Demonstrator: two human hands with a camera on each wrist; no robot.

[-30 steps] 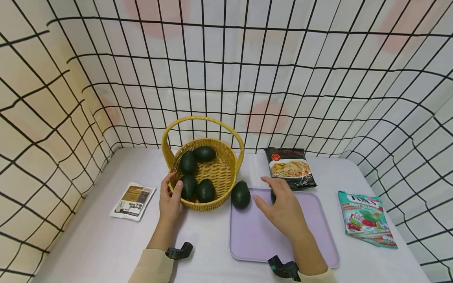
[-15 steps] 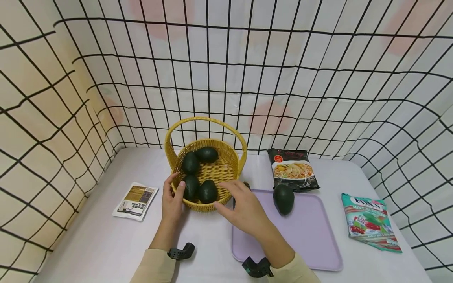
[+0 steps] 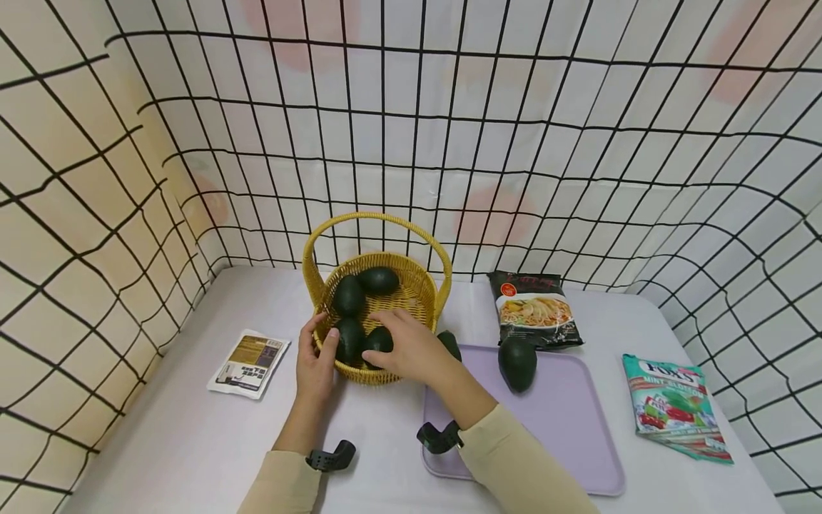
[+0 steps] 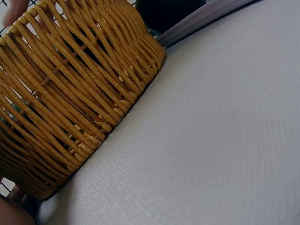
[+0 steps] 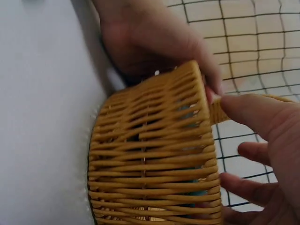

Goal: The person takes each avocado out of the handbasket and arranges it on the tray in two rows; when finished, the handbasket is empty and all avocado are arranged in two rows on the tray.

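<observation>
Basket [image 3: 411, 303] holds four avocados; one avocado [image 3: 517, 363] sits on our tray [image 3: 565, 428]. Left hand [image 3: 316, 364] grips basket rim, right hand [image 3: 404, 350] grasps front avocado [image 3: 379, 340].

The teal sweet bag [image 3: 674, 407] at the right of the counter [image 3: 193, 442] reads "FOX'S" and, beneath it, "MINT"; the rest of that line is blurred; print on the dark noodle packet [image 3: 534, 308] and the small brown-and-white sachet [image 3: 249, 363] is too small to read.
</observation>
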